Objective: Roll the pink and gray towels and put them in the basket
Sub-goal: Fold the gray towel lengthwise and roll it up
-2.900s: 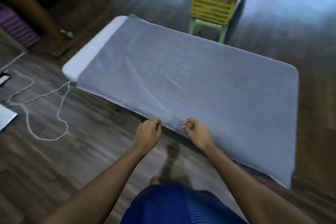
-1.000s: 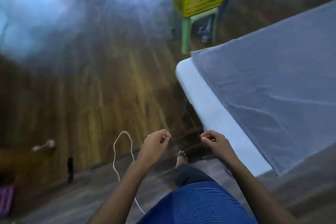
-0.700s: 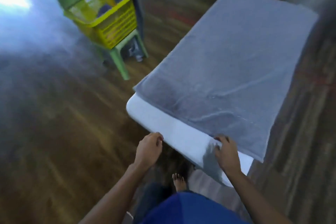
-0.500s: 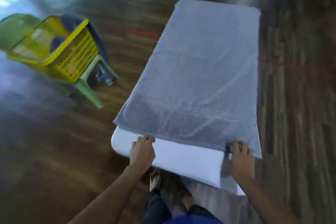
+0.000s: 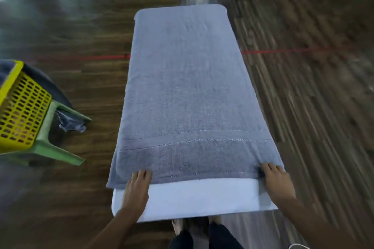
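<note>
Resting on gray towel [image 5: 182, 87] near corners | left hand [image 5: 137, 187], right hand [image 5: 278, 184] | grip spread, fingers flat

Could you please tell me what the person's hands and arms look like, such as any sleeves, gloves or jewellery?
The left hand and right hand are bare, with no gloves. No ring, watch or bracelet shows on either. The left forearm and right forearm are uncovered down to the frame's edge, so no sleeve is in view.
</note>
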`<act>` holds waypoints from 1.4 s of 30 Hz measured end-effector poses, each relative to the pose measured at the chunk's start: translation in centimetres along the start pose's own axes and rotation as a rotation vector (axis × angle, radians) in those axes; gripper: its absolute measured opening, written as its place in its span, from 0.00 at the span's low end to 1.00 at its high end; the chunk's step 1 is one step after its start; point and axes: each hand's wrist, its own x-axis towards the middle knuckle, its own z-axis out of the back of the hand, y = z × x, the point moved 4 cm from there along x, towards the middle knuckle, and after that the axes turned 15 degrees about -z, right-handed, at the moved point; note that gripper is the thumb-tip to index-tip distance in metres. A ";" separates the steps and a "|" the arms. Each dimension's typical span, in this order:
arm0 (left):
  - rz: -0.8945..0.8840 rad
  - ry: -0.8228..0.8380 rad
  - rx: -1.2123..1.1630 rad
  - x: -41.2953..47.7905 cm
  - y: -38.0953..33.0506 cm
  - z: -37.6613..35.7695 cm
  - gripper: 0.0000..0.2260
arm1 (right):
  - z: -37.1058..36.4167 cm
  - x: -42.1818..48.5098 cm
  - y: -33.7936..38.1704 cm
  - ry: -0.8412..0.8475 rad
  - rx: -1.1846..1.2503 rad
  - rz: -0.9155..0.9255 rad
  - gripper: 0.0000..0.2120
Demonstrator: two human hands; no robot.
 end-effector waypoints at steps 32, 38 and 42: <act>0.204 -0.141 0.002 -0.3 5.9 1.4 0.06 | 1.0 2.7 -0.7 -0.049 0.076 -0.068 0.05; 0.048 -0.211 -0.149 -0.7 4.7 0.7 0.08 | -0.8 0.0 0.0 0.054 0.201 0.018 0.12; -0.105 -0.177 -0.013 -1.4 4.1 0.5 0.15 | -0.4 -0.8 0.4 0.025 0.192 0.056 0.18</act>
